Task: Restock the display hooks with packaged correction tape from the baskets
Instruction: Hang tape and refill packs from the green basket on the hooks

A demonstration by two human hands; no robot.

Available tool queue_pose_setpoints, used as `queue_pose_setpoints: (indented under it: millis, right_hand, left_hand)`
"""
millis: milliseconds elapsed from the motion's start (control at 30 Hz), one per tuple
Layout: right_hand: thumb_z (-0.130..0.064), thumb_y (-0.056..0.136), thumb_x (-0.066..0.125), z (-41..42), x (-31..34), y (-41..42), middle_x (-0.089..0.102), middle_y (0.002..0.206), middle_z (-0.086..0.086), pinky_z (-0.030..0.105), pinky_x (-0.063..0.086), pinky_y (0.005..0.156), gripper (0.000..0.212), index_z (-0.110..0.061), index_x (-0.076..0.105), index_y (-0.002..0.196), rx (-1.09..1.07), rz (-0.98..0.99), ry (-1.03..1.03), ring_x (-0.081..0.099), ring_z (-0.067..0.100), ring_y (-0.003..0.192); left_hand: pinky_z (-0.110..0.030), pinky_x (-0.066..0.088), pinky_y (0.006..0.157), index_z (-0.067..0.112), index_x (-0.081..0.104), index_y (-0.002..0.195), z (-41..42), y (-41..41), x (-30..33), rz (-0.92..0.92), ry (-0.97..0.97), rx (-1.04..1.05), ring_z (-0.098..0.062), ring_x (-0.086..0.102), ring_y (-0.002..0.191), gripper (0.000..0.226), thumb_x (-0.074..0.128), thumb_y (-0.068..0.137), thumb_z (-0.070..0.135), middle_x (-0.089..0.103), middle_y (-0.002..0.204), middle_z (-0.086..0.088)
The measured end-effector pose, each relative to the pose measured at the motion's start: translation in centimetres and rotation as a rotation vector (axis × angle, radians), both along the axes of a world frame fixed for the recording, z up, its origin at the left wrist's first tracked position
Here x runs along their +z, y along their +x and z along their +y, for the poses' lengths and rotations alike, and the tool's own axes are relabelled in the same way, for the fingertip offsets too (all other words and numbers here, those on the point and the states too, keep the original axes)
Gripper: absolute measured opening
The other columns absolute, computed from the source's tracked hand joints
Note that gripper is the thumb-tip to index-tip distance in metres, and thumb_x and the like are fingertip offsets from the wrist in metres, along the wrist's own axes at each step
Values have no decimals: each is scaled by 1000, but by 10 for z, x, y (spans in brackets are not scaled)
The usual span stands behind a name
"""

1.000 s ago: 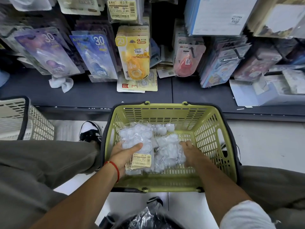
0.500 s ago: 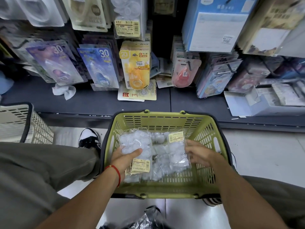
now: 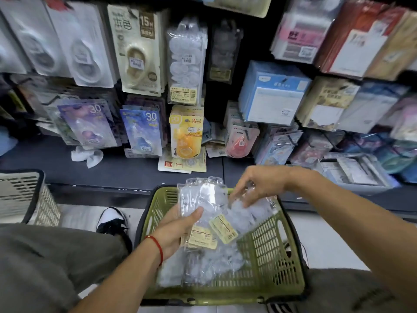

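Head view: left hand [image 3: 173,231] grips clear correction-tape packs [image 3: 203,199] with yellow barcode labels, held over the green basket [image 3: 270,256], right hand [image 3: 259,186] fingers pinching the top pack's edge; hanging cards read "15M" [image 3: 146,22], "30" [image 3: 150,116], "20" [image 3: 174,119].

A crumpled white cloth [image 3: 86,156] is seen on the dark shelf [image 3: 112,170]. A white basket [image 3: 21,197] is set left of the cloth, lower down. A black and white shoe [image 3: 112,220] is seen below the cloth.
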State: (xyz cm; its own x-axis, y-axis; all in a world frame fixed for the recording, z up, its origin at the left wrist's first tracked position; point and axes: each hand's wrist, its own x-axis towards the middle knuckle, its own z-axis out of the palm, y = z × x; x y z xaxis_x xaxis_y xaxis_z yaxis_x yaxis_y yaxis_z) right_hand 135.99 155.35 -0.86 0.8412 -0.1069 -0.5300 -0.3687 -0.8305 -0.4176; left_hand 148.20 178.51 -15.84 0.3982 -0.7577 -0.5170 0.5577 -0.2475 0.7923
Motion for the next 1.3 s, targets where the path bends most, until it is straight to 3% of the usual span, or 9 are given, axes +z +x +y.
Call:
queue_pose_setpoints:
  millis: [133,267,367,600,667,833,1000,1100,1300]
  right_hand:
    - [-34,77,93,11,14,22,60,96,-21,18,39,75,42,-24,72,112,-38,-377,-208,50,-6,83]
    - [-34,81,90,6,30,31,64,118,-12,6,36,84,52,-27,67,127,-84,-615,-197,54,0,99]
    - [-28,85,88,2,39,33,60,127,-13,2,35,92,52,-30,65,131,-139,-756,-172,54,-2,109]
    - [-52,82,83,7,53,49,36,147,-11,11,33,106,82,-29,44,149,-573,-1018,-177,38,-1,129]
    - [-68,75,79,14,56,47,45,142,-11,30,50,102,91,-32,40,148,-772,-985,-10,52,7,125]
    - [-49,76,84,18,60,40,76,101,-3,25,60,63,46,-30,64,113,-848,-1062,500,77,14,87]
    - [-18,97,74,8,71,44,80,107,0,36,66,75,28,-25,62,121,-798,-1136,553,79,20,94]
    - [-20,99,72,1,76,53,80,108,-6,33,65,73,28,-29,60,122,-770,-1194,489,80,16,92]
    - [-20,100,70,-11,86,74,80,107,-8,46,64,88,24,-30,60,120,-813,-1195,391,79,14,93]
  left_hand:
    - [-48,64,79,7,59,129,-16,8,36,100,-105,-30,-38,75,107,54,79,84,27,75,120,-22]
    - [-47,64,72,2,66,127,-25,18,66,190,-200,50,-39,77,101,52,78,83,29,75,117,-26]
    - [-55,62,89,1,63,138,-31,25,91,162,-272,24,-45,68,121,64,81,87,35,69,131,-28]
    - [-49,63,69,-4,57,134,-55,46,146,93,-325,42,-40,78,90,73,89,71,10,76,107,-27]
    - [-50,63,73,0,59,133,-63,55,166,42,-381,61,-41,77,97,83,93,60,13,76,113,-25]
    - [-49,65,72,9,59,131,-78,71,204,-93,-492,55,-39,76,105,67,89,72,3,76,119,-22]
    - [-65,62,78,13,55,131,-91,75,217,-201,-466,142,-40,78,99,76,92,64,14,79,113,-18]
    - [-39,65,64,14,60,126,-94,78,222,-302,-512,265,-30,80,91,67,89,66,13,81,106,-10]
    - [-51,48,114,31,37,159,-83,105,219,-699,-352,496,-20,52,141,109,98,69,35,51,157,5]
